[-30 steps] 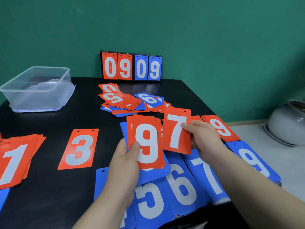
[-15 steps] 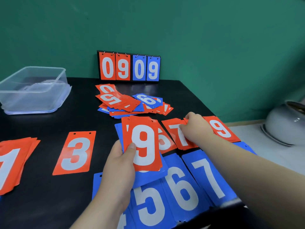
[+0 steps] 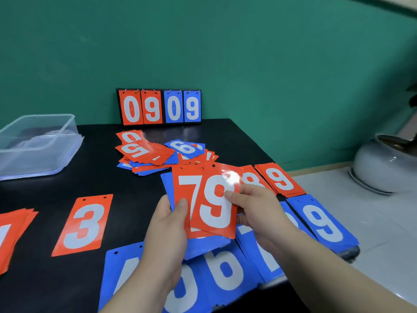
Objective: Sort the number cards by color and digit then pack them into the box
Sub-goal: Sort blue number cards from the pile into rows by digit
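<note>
Red 9 card (image 3: 214,213) pinched in right hand (image 3: 259,206), left hand (image 3: 167,227) gripping red 7 stack (image 3: 184,186), scoreboard (image 3: 159,107) 0909

Clear plastic box (image 3: 40,143) back left on black table (image 3: 225,136). Black flip scoreboard (image 3: 159,107) at back edge; mixed red-and-blue card heap (image 3: 158,152) before it. Red '3' card (image 3: 84,224) left, red '1' stack (image 3: 11,236) further left. Red '9' stack (image 3: 279,179) right, blue '9' stack (image 3: 322,222) before it. Blue card row (image 3: 228,269) along near edge; held card fan (image 3: 212,206) above it, between left hand (image 3: 167,227) and right hand (image 3: 259,208).
</note>
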